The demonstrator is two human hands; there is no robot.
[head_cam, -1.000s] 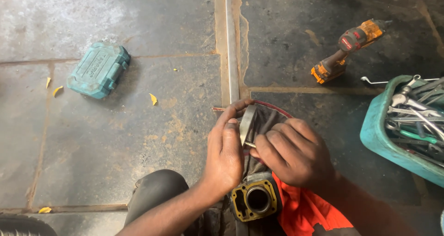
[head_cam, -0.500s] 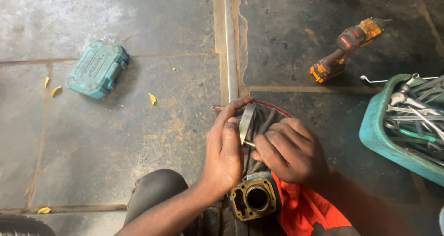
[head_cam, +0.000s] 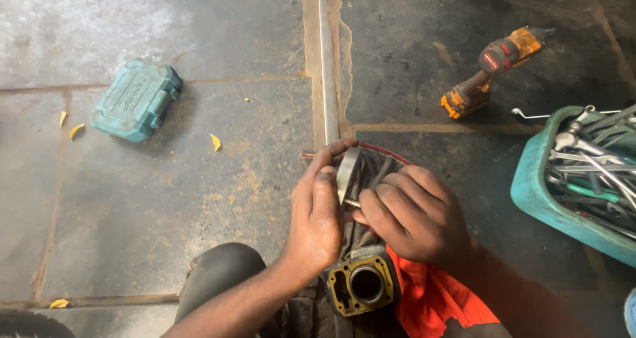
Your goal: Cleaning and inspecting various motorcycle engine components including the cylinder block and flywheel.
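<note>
Centrally, the left hand (head_cam: 317,212) grips a round grey metal part (head_cam: 347,172) with its fingers curled over the rim, holding it on edge above the floor. The right hand (head_cam: 414,212) sits just beside it, fingertips pinched together on a thin metal tool (head_cam: 352,203) touching the part. Below the hands lies a yellowish engine cylinder (head_cam: 362,285) against orange cloth (head_cam: 424,298). A cordless drill (head_cam: 493,66), teal case (head_cam: 136,101) and teal tool tub (head_cam: 540,195) lie well apart.

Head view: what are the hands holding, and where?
The left hand grips a grey metal disc-like part by its rim; the right hand pinches its short stub.
</note>
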